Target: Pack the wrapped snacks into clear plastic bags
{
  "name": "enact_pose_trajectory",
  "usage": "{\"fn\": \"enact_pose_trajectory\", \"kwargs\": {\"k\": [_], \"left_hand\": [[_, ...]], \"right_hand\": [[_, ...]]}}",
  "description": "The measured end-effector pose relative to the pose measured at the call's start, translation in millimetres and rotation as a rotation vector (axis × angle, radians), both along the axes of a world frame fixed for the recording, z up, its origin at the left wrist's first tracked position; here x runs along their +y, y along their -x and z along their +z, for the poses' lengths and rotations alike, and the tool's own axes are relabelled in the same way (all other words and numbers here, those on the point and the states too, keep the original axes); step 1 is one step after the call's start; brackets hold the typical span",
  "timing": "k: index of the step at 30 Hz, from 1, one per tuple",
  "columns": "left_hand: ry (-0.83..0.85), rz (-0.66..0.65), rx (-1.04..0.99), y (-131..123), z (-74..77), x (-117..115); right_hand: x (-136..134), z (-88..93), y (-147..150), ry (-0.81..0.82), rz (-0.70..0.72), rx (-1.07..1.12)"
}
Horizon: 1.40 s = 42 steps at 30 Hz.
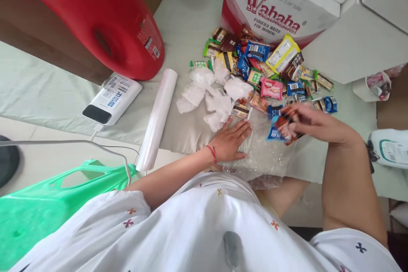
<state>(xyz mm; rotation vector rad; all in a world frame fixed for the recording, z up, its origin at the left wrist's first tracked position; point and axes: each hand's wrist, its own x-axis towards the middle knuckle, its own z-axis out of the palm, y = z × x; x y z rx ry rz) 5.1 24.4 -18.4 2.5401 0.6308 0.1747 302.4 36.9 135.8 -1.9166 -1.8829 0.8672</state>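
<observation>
My left hand [231, 140] lies flat with its fingers stretched out, on the left edge of a clear plastic bag [264, 153]. Just beyond its fingertips are crumpled white plastic bags [218, 106]. Over the right side of the clear bag, the fingers of my right hand [315, 125] are closed on snack packets [278, 129], one blue and one reddish brown; blur hides their exact kind. A pile of small wrapped snacks [255, 61] spreads behind both hands, with a pink packet [271, 88] and a yellow packet [284, 53] among them.
A Wahaha carton [274, 12] stands behind the pile. To the left are a roll of plastic film [157, 119], a white power bank [111, 97] with a cable, and a large red jug [127, 29]. A green plastic stool [63, 204] stands below; a white bottle [390, 148] is at right.
</observation>
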Motion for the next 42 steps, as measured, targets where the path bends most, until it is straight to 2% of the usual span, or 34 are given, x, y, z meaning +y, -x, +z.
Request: {"fn": "enact_pose_trajectory", "kwargs": {"k": [2,3,4,6,8,11,16,18,21,24,28,32,37,42], "left_hand": [[-0.004,0.002,0.01,-0.5,0.2,0.0],[-0.005,0.001,0.013,-0.7,0.6,0.0],[-0.005,0.002,0.015,-0.8,1.1,0.1],[-0.003,0.007,0.021,-0.8,2.4,0.2],[-0.002,0.013,0.029,-0.7,3.8,0.4],[-0.01,0.01,0.04,-0.5,4.9,0.5],[-0.038,0.019,0.055,-0.8,4.0,-0.4],[-0.043,0.025,0.064,-1.4,3.8,-0.8],[-0.048,0.033,0.08,-2.4,4.2,-1.2],[-0.055,0.041,0.095,-2.8,4.3,-1.7],[-0.071,0.046,0.104,-2.5,3.5,-2.1],[-0.08,0.045,0.114,-2.9,3.9,-1.8],[-0.072,0.047,0.095,-2.9,4.3,-1.5],[-0.063,0.043,0.077,-2.2,3.7,-1.0]], "right_hand": [[-12.5,-12.9,15.1,0.367,0.364,0.113],[-14.4,-21.9,23.6,0.467,0.482,0.134],[-14.5,-31.5,31.5,0.479,0.533,0.12],[-13.1,-49.7,43.6,0.392,0.563,0.032],[-14.7,-62.8,49.0,0.248,0.532,-0.103],[-29.2,-70.0,48.7,0.07,0.431,-0.267],[-71.3,-68.3,54.1,0.088,0.309,-0.485],[-85.6,-70.7,62.7,0.079,0.218,-0.49],[-101.2,-79.7,81.4,0.04,0.062,-0.459],[-109.5,-91.5,97.9,0.027,-0.052,-0.525],[-109.6,-98.1,95.1,0.039,-0.032,-0.521],[-105.7,-92.3,75.6,0.088,0.095,-0.448],[-100.3,-87.0,69.3,0.042,0.244,-0.485],[-95.2,-84.7,70.2,0.026,0.193,-0.45]]}}
